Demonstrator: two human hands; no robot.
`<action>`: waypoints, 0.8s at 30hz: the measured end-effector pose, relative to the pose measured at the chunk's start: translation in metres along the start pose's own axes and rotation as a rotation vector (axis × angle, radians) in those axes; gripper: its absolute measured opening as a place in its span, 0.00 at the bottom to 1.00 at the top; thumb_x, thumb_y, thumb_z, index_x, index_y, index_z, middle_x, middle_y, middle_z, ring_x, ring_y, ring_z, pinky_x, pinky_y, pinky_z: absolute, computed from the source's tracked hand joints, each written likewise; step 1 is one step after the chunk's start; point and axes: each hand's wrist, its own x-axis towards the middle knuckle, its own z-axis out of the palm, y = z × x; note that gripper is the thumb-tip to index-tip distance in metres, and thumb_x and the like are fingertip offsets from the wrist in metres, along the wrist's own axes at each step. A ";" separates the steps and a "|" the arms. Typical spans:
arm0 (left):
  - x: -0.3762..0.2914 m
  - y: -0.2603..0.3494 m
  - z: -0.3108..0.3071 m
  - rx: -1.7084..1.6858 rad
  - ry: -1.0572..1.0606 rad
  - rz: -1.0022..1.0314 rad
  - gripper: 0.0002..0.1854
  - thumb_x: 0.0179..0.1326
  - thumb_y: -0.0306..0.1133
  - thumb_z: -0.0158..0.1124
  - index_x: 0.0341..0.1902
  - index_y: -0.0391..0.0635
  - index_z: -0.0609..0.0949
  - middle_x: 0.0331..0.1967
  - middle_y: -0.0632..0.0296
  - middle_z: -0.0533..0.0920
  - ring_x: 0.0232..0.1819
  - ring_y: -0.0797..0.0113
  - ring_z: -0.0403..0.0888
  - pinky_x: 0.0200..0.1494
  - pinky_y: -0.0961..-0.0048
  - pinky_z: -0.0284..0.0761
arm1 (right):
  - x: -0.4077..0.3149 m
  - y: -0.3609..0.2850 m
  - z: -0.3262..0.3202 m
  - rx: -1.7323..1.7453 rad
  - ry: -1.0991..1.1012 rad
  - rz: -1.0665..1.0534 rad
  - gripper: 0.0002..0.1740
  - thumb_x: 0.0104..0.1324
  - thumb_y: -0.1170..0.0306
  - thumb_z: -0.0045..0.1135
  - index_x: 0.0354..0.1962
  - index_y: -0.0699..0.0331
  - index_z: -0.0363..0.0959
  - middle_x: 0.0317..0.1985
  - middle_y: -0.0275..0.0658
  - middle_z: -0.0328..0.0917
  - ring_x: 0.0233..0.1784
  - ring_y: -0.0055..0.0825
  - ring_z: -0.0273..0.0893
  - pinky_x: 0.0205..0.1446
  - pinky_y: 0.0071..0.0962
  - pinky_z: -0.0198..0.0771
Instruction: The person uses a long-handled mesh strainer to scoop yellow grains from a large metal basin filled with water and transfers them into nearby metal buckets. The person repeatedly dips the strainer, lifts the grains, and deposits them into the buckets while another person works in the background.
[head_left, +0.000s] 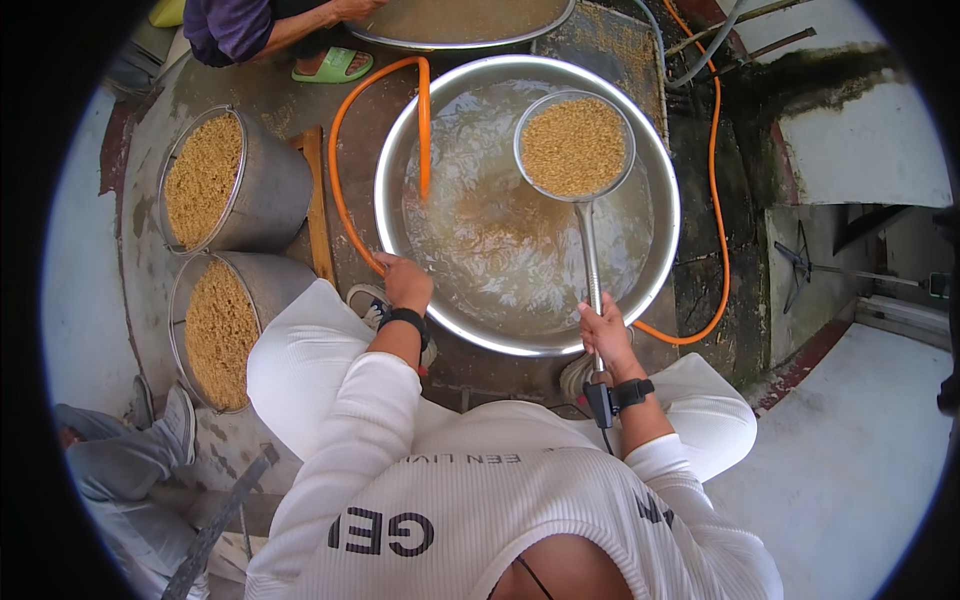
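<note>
A wide metal basin (667, 225) of murky water stands in front of me. My right hand (606, 335) grips the metal handle of a long-handled strainer (589, 247). Its round bowl, over the right part of the basin, is full of golden grain (574, 146). My left hand (405, 283) is at the basin's lower left rim, its fingers at an orange hose (335, 157); whether they close around it is not clear. The hose loops up and over the rim, and its end hangs at the water.
Two metal buckets (277, 184) (281, 281) of grain lean at the left beside a wooden piece (321, 217). Another basin (465, 46) and a person's arm and green slipper (332, 66) are at the top. Another person's legs (127, 450) show at lower left. Hose runs along the right.
</note>
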 end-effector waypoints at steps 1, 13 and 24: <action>-0.001 -0.001 0.000 -0.041 -0.019 0.007 0.44 0.58 0.26 0.54 0.66 0.21 0.37 0.50 0.36 0.75 0.50 0.49 0.78 0.50 0.65 0.76 | 0.001 0.004 -0.009 -0.065 0.065 -0.024 0.08 0.67 0.72 0.49 0.36 0.59 0.57 0.13 0.25 0.56 0.08 0.13 0.52 0.09 0.17 0.50; 0.001 0.004 -0.001 -0.037 0.000 -0.078 0.44 0.59 0.26 0.53 0.67 0.23 0.36 0.52 0.35 0.73 0.51 0.48 0.78 0.50 0.63 0.76 | -0.002 0.043 -0.090 -1.076 0.617 0.154 0.21 0.59 0.67 0.55 0.46 0.68 0.62 0.39 0.62 0.76 0.46 0.58 0.74 0.49 0.46 0.68; 0.001 0.003 -0.001 -0.042 -0.058 -0.059 0.42 0.60 0.25 0.51 0.67 0.24 0.36 0.51 0.38 0.75 0.51 0.49 0.77 0.50 0.64 0.76 | 0.069 0.091 0.013 -0.174 0.002 0.264 0.12 0.64 0.71 0.51 0.43 0.64 0.60 0.19 0.33 0.67 0.12 0.19 0.61 0.11 0.23 0.57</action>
